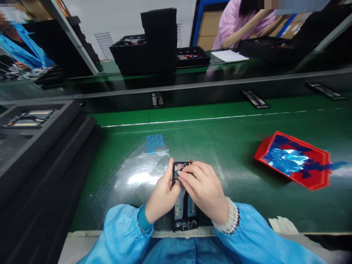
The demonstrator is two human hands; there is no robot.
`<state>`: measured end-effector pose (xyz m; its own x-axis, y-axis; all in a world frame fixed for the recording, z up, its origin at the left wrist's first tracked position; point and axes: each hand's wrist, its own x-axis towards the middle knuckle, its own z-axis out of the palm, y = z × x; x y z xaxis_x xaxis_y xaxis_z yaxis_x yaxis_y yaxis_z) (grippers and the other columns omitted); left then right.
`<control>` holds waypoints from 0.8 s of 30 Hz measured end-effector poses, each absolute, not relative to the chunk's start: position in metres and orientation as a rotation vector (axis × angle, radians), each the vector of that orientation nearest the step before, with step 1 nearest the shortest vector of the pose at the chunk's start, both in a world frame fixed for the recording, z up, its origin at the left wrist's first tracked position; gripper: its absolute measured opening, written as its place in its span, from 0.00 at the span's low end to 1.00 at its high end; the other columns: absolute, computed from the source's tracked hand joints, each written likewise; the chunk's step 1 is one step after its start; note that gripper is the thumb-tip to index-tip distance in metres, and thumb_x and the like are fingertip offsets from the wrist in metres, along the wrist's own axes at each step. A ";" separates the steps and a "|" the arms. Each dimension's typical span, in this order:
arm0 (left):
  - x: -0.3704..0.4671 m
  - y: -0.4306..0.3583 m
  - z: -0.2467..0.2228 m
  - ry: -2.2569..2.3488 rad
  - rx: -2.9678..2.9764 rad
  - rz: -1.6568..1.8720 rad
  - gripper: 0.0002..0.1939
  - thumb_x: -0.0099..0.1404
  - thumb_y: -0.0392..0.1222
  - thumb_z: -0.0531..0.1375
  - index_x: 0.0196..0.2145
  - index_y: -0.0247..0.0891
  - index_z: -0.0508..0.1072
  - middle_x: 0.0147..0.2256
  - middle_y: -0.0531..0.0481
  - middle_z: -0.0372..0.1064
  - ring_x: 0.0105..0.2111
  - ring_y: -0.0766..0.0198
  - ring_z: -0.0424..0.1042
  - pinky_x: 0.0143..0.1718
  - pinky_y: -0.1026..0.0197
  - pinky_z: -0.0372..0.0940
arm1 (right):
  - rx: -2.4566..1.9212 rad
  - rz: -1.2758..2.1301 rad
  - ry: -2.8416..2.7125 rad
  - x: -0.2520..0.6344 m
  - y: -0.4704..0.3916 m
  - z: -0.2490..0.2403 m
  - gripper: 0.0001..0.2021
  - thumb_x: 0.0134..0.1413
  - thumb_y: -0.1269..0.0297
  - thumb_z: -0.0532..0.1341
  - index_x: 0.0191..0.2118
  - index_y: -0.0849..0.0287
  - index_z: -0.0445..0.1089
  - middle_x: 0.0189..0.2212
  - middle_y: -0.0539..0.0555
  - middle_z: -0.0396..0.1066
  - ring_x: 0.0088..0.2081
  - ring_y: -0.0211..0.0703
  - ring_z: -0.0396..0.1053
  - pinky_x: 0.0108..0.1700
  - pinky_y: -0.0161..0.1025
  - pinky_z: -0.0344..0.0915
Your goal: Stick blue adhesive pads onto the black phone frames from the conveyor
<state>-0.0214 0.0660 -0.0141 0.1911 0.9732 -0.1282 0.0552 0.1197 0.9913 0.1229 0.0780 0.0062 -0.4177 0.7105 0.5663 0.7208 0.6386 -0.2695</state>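
An opened phone frame (pixel 178 211) with its inner parts showing lies upright in front of me, near the front edge of the green bench. My left hand (pixel 162 196) grips its left side, thumb over the inside. The fingertips of my right hand (pixel 205 187) are pinched together at the upper part of the frame, by a small blue patch (pixel 176 173). Whether they hold anything is hidden. Left of the frame lies a clear plastic sheet (pixel 134 174) with several blue stickers (pixel 154 143) at its top.
At right stands a red bin (pixel 316 183) with crumpled blue film. Black foam trays (pixel 68 121) are stacked at left, the top one carrying a phone frame. More phone frames (pixel 255 99) rest along the back ledge. Across the bench are black boxes (pixel 161 44) and a person in pink (pixel 231 22).
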 end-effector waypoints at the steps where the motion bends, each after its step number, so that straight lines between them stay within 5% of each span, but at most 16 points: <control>1: -0.022 0.066 -0.015 1.149 1.237 0.942 0.35 0.62 0.34 0.51 0.64 0.35 0.43 0.60 0.47 0.57 0.60 0.63 0.55 0.59 0.60 0.52 | -1.083 -0.062 -2.236 0.123 0.079 0.007 0.07 0.57 0.71 0.56 0.36 0.59 0.71 0.33 0.54 0.72 0.41 0.48 0.63 0.42 0.44 0.60; 9: -0.025 0.062 -0.019 1.237 1.420 0.883 0.35 0.62 0.34 0.51 0.64 0.34 0.41 0.52 0.41 0.67 0.55 0.56 0.64 0.54 0.54 0.61 | -0.970 -0.198 -2.375 0.117 0.084 0.012 0.11 0.60 0.71 0.52 0.33 0.59 0.72 0.31 0.55 0.72 0.40 0.46 0.64 0.42 0.44 0.60; 18: -0.020 0.063 -0.019 1.201 1.243 0.966 0.34 0.61 0.34 0.52 0.63 0.35 0.47 0.60 0.45 0.55 0.60 0.60 0.55 0.59 0.58 0.53 | -1.161 0.019 -2.148 0.110 0.084 -0.002 0.07 0.55 0.72 0.54 0.30 0.58 0.67 0.33 0.56 0.68 0.43 0.48 0.60 0.44 0.45 0.59; 24: -0.018 0.067 -0.011 1.153 1.051 1.046 0.37 0.57 0.35 0.55 0.63 0.35 0.48 0.57 0.44 0.62 0.57 0.60 0.61 0.57 0.59 0.57 | -1.387 -0.101 -1.872 0.125 0.073 0.000 0.05 0.51 0.73 0.55 0.31 0.56 0.63 0.33 0.57 0.64 0.41 0.51 0.60 0.44 0.51 0.57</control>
<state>-0.0180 0.0674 -0.0113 0.1051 0.9782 -0.1791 -0.0829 0.1881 0.9786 0.1246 0.0732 -0.0002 -0.0924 0.7756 0.6244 0.8381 0.3992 -0.3718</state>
